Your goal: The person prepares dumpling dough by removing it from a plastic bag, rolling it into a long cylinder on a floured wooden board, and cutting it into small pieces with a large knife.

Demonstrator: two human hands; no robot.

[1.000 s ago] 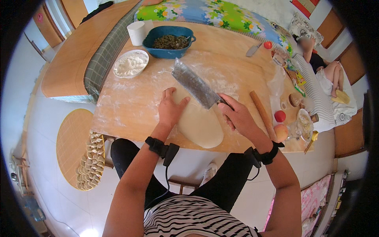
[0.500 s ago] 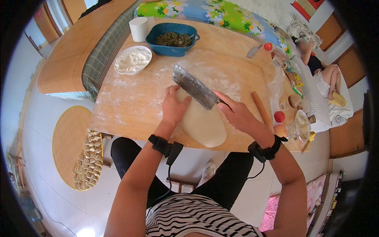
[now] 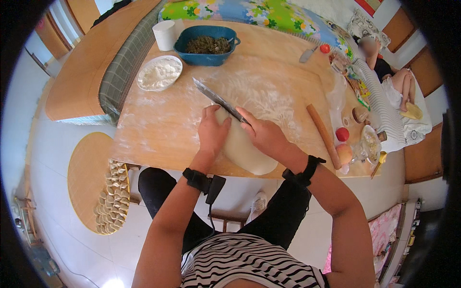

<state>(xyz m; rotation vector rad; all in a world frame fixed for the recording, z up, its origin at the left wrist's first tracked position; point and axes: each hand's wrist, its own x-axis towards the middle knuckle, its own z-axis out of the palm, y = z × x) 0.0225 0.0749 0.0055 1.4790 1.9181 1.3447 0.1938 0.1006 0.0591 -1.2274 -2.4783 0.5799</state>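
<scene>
and there, beyond the dough (image 3: 248,150), we see a blue basin (image 3: 205,59) and a flour bowl (image 3: 152,89), a rolling pin (image 3: 324,138) rightward. our right hand (image 3: 263,133) grips the cleaver (image 3: 217,99), slanted across the far end; our left hand (image 3: 212,132), thumb spread, rests on that smooth, pale, elongated slab at the table's (image 3: 153,149) near edge.

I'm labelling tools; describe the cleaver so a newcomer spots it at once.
On the wooden table, find the pale dough. By its far end, the right hand holds the cleaver, long grey blade nearly edge-on. Unlike the smaller flat-bladed tool lying at the far right, it is held.
</scene>
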